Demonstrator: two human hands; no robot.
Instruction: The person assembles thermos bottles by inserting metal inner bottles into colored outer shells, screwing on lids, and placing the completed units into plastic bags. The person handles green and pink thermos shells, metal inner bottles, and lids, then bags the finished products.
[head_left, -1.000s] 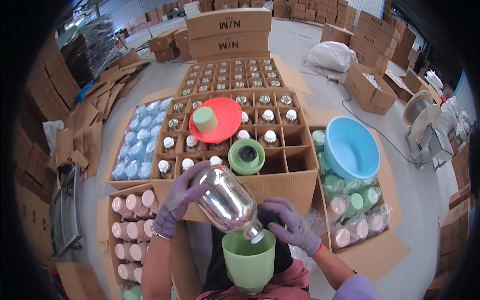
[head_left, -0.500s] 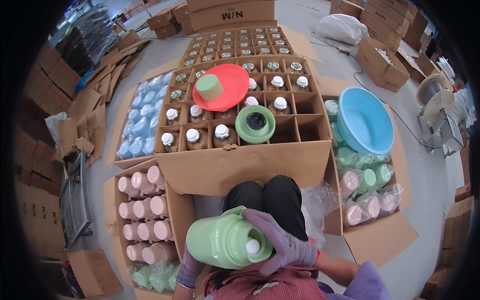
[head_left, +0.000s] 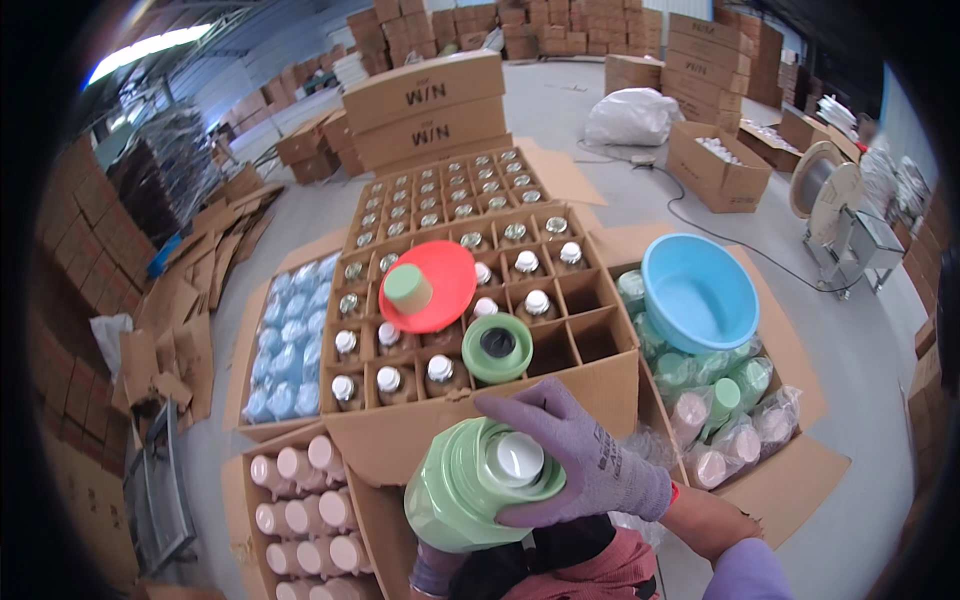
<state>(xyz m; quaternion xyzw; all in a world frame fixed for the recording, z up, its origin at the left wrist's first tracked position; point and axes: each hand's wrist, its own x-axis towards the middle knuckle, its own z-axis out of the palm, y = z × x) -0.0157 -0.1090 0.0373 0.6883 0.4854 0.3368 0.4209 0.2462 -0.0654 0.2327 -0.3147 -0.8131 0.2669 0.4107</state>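
Note:
A light green thermos body [head_left: 455, 495] is held over my lap, its open mouth tilted up towards me. A round white piece [head_left: 518, 458] shows inside that mouth. My right hand [head_left: 600, 470], in a purple-grey glove, is closed round the mouth, its fingers along both sides of the rim. Beneath the body, my gloved left hand [head_left: 432, 572] grips it from below; most of its fingers are hidden. Just beyond, a green ring-shaped part [head_left: 498, 368] with a black centre rests on the divided carton [head_left: 585, 390].
White-capped bottles [head_left: 440, 370] stand in the carton's cells, under a red dish [head_left: 455, 290] with a green cup-shaped piece [head_left: 407, 288]. A blue basin [head_left: 700, 290] sits on a right-hand carton of wrapped parts. Pink cups [head_left: 300, 517] and blue wrapped pieces [head_left: 290, 340] fill left-hand cartons.
The view has tilted upward, showing more of the room. The thermos is more upright, its mouth facing me more. My right hand has shifted further round the rim.

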